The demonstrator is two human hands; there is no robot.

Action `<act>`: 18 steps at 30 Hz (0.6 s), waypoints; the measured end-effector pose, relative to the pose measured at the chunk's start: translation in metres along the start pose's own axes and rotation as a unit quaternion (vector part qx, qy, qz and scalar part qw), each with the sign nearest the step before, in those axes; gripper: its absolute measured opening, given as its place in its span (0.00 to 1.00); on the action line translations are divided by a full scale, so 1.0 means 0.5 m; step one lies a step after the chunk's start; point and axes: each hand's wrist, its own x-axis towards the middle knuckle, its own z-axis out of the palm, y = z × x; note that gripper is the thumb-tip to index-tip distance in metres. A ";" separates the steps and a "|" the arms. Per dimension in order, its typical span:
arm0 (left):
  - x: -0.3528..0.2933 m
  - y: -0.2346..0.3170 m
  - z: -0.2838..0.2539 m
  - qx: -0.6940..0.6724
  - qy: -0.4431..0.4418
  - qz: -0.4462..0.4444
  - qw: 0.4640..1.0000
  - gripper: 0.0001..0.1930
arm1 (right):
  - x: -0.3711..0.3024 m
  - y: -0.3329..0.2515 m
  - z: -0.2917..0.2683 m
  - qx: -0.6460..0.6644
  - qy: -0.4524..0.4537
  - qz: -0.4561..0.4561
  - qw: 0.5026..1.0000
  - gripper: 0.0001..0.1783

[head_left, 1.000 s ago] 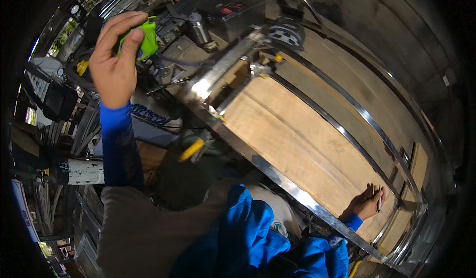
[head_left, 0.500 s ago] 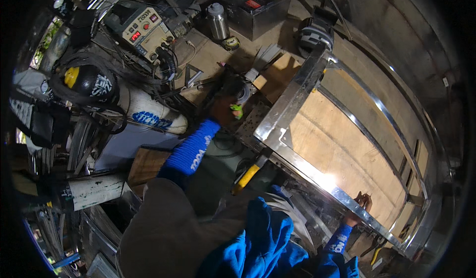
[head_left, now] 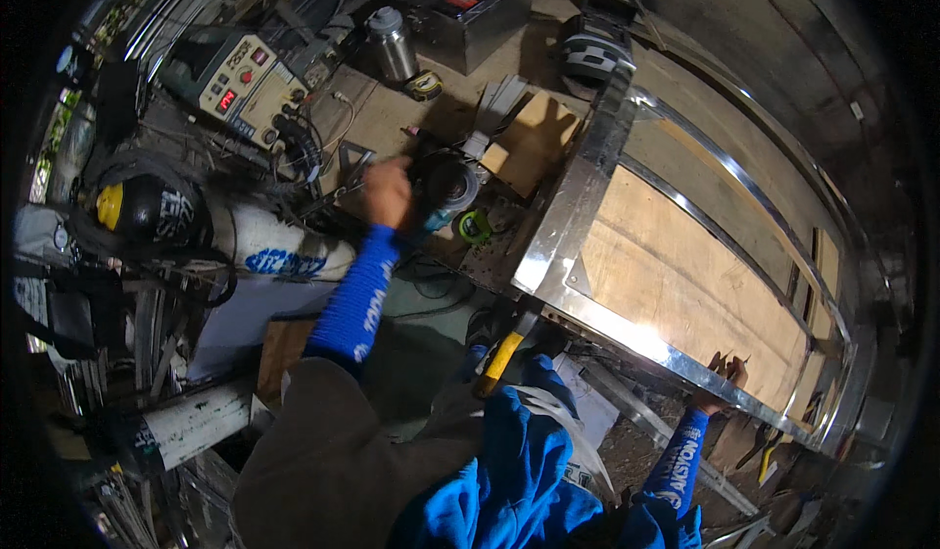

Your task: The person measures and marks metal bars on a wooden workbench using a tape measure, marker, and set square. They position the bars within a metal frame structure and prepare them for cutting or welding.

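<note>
My left hand (head_left: 389, 194), in a blue sleeve, is over the cluttered bench, just left of an angle grinder (head_left: 447, 185). Its fingers are blurred, so I cannot make out whether they hold anything. A bright green ring-shaped object (head_left: 474, 227) lies below the grinder, apart from the hand. My right hand (head_left: 723, 382) is closed around the near rail of a shiny metal frame (head_left: 612, 329), fingers curled over its inner side. Plywood (head_left: 685, 275) shows inside the frame. A yellow-handled tool (head_left: 503, 355) sticks out below the frame's near left corner.
A welding machine (head_left: 240, 89) with cables stands at the back left, beside a gas cylinder (head_left: 279, 240). A steel flask (head_left: 392, 47), a tape measure (head_left: 424, 86), a dark box (head_left: 465, 20) and a welding helmet (head_left: 592, 54) line the bench's far side. Metal scraps crowd the left.
My left hand has moved left and slightly away from the green object, which now lies uncovered on the bench. My right hand stays on the frame's rail. The whole view has shifted a little.
</note>
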 end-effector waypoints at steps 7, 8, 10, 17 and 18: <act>0.061 -0.143 -0.017 0.197 -0.125 -0.076 0.969 0.17 | -0.003 -0.012 -0.006 -0.197 -0.013 -0.058 0.979 0.15; 0.071 -0.154 -0.015 0.176 -0.139 -0.090 0.970 0.18 | 0.000 -0.011 -0.008 -0.212 -0.025 -0.074 0.974 0.15; 0.079 -0.177 -0.011 0.142 -0.168 -0.122 0.968 0.20 | -0.003 -0.031 0.024 -0.143 -0.003 -0.048 0.988 0.16; 0.097 -0.162 -0.021 0.151 -0.195 -0.256 0.935 0.22 | 0.011 -0.033 0.029 -0.235 -0.011 -0.102 0.967 0.14; 0.101 -0.157 -0.029 0.147 -0.216 -0.276 0.925 0.22 | 0.010 -0.042 0.034 -0.241 -0.005 -0.124 0.963 0.15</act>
